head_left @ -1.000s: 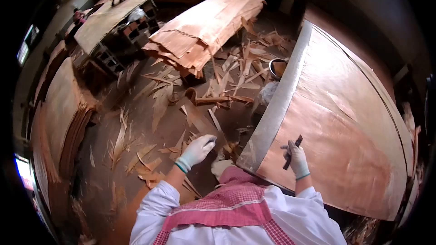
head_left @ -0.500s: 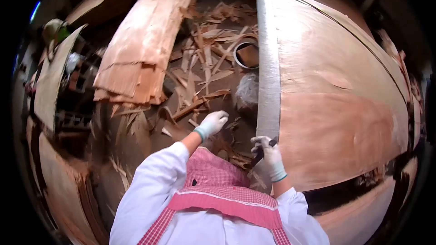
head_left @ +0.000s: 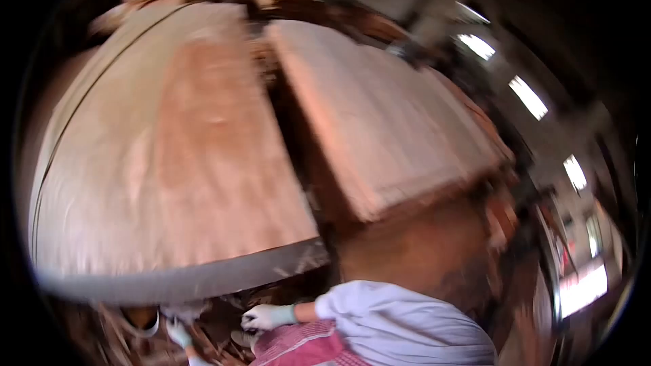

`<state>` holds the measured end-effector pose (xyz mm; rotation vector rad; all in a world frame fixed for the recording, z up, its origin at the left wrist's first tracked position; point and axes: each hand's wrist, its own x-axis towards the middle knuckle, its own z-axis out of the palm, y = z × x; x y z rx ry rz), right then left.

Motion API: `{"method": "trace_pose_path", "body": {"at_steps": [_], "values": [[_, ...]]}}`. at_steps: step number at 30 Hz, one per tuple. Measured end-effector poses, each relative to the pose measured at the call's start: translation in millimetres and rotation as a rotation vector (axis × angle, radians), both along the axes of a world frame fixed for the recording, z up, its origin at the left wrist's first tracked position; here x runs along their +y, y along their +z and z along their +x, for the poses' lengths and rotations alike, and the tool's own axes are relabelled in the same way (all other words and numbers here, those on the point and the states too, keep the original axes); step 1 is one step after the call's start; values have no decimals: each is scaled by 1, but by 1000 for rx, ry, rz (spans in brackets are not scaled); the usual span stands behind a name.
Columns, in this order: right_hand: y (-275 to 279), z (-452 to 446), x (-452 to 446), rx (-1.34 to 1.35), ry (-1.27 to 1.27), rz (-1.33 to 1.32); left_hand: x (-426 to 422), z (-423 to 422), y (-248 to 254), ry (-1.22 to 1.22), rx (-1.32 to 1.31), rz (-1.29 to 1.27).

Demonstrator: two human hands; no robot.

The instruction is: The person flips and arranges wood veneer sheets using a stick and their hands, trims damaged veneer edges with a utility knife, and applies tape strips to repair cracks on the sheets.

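My right hand, in a white glove with a green cuff, is by the apron at the bottom of the head view. Its fingers are curled; the black-handled tool seen in it earlier is mostly hidden now. My left hand, also gloved, is low and further left, beside a round container. Motion smears its fingers. Above both hands lies the table's grey metal edge, with a large pale wood veneer sheet on the table. A redder veneer piece lies on that sheet.
A thick stack of veneer stands to the right, across a dark gap from the table. Brown floor shows in front of the stack. Wood scraps lie at lower left. Bright windows are at far right.
The view has swung to the right, so the table now fills the left and the veneer stack beyond it shows. Both hands now appear near the bottom edge. The left hand is beside the container.
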<state>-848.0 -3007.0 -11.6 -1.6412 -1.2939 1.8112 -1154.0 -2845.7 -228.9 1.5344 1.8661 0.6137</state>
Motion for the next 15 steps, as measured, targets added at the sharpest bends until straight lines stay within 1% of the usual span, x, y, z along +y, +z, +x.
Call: {"method": "trace_pose_path", "body": {"at_steps": [1, 2, 3, 5, 7, 10, 12, 13, 14, 15], "values": [[30, -6, -3, 28, -64, -127, -7, -7, 0, -6, -75, 72], [11, -13, -2, -124, -3, 20, -3, -13, 7, -78, -112, -70], [19, -20, 4, -252, 11, 144, 1, -20, 13, -150, -139, -214], [-16, -38, 21, -458, -61, 210, -13, -8, 27, -193, -219, -287], [-21, -48, 39, -326, -146, -29, -38, 41, 94, -266, -322, -292], [-13, -55, 46, 128, -337, -128, -74, 94, 174, -422, -451, -289], [-46, -71, 46, -23, -325, -124, -101, 112, 212, -503, -507, -303], [-89, -86, 53, -343, -241, -76, -112, 120, 226, -538, -530, -310], [-128, -91, 62, 341, -608, -426, -124, 124, 238, -569, -547, -319], [-109, -84, 54, 171, -496, -304, -136, 126, 249, -586, -559, -327]]}}
